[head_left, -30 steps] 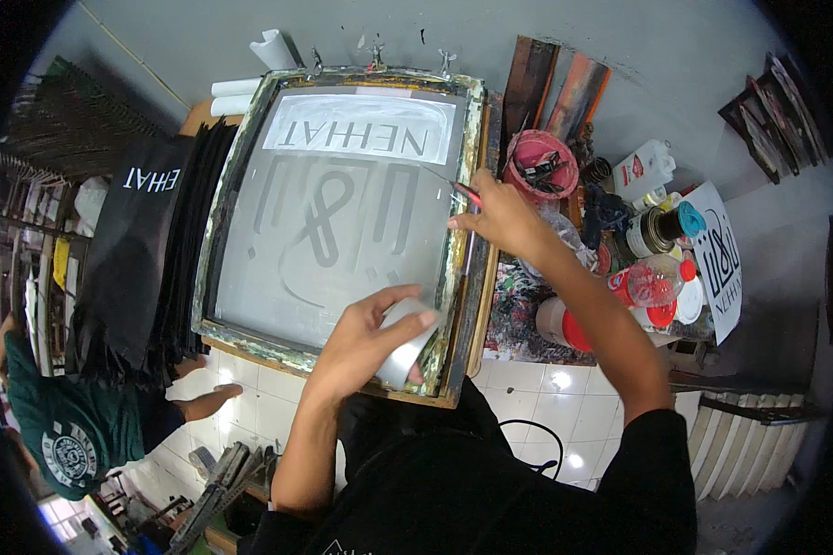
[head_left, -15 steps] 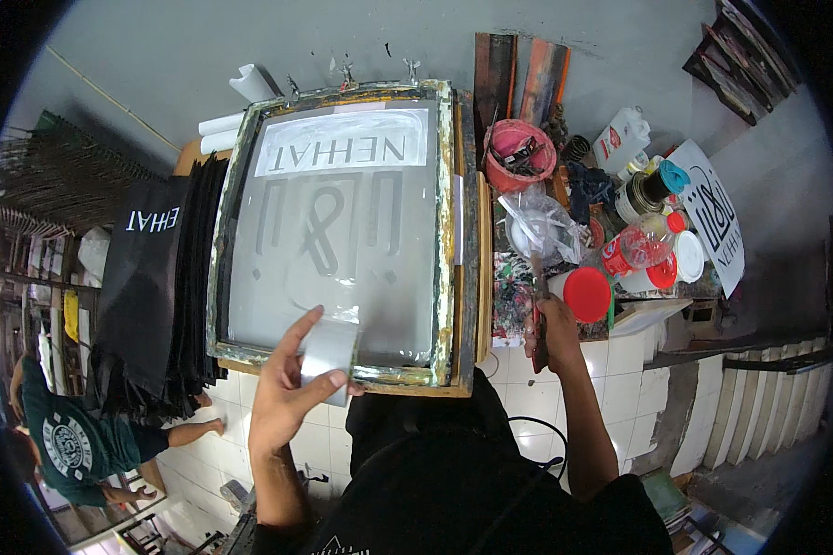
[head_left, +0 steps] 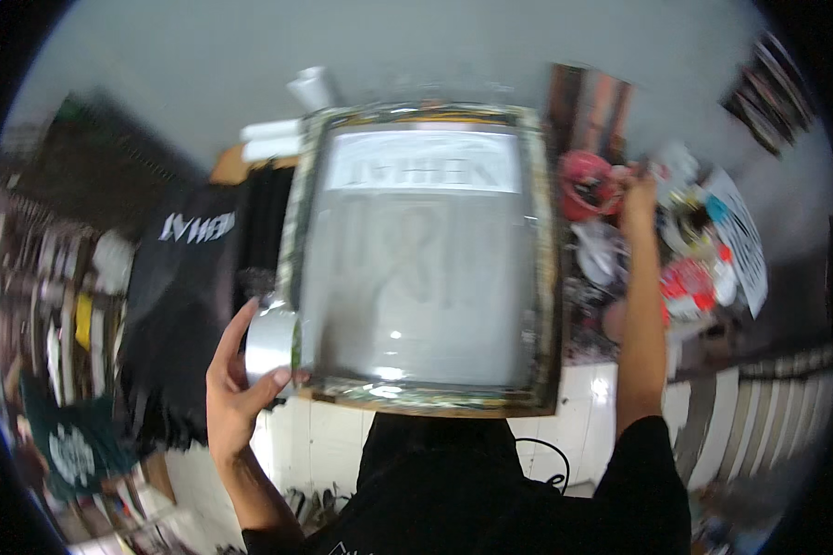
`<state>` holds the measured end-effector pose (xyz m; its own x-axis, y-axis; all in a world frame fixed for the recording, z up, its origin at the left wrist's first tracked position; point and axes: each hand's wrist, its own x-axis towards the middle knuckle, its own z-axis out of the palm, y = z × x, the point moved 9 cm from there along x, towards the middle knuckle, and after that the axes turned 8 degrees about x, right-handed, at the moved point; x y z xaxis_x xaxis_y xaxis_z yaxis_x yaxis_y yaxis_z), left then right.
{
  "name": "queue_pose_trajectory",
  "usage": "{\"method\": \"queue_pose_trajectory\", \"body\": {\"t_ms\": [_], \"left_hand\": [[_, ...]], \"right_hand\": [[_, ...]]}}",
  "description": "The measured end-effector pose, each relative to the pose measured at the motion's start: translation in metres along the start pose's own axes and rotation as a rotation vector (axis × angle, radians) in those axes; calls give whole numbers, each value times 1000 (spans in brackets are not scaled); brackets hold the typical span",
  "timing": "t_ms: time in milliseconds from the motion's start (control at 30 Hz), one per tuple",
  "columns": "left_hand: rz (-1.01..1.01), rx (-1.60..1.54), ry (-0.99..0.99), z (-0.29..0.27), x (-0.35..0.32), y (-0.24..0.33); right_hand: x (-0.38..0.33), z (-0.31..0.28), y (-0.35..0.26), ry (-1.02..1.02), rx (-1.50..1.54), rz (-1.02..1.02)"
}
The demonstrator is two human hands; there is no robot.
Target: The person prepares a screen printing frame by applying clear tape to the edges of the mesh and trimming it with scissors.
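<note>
A wide roll of tape point(head_left: 272, 348) is gripped in my left hand point(head_left: 233, 379), thumb on one side and fingers on the other, at the lower left corner of the screen-printing frame point(head_left: 548, 305). The frame's grey mesh shows faint lettering and a symbol, with a pale strip across its top. My right arm reaches far forward over the cluttered stand. My right hand point(head_left: 637, 192) is beside the pinkish-red bucket point(head_left: 585, 176), which has dark things in it. Motion blur hides the fingers and whatever may be in them.
Black printed bags point(head_left: 180, 296) hang in a stack left of the frame. White rolls point(head_left: 273, 139) lie behind them. Squeegees point(head_left: 590, 106) lean on the back wall. A printed white sheet point(head_left: 742, 240), bottles and tubs crowd the right. A person in a dark shirt point(head_left: 69, 453) is at far left.
My right hand has gone forward from the stand's near edge, where it held a stained, long-handled tool, to the bucket. My left hand with the tape has moved left off the mesh. The view has shifted.
</note>
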<state>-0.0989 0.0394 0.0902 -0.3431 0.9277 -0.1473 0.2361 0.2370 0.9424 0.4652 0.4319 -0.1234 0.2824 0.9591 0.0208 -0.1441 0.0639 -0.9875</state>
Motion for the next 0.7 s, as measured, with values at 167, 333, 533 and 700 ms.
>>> {"method": "queue_pose_trajectory", "body": {"t_ms": [167,333,533,700], "left_hand": [[-10,274,121,-107,23,-24],[112,1110,110,-188,66,-61],[-126,1406,24,-242,123,-174],[116,1466,-111,-220,155,-230]], "right_hand": [[78,4,85,188,161,100],[47,44,112,-39,270,288],[-46,53,-55,194,-131,-73],[-150,65,-112,-48,-302,-67]]}}
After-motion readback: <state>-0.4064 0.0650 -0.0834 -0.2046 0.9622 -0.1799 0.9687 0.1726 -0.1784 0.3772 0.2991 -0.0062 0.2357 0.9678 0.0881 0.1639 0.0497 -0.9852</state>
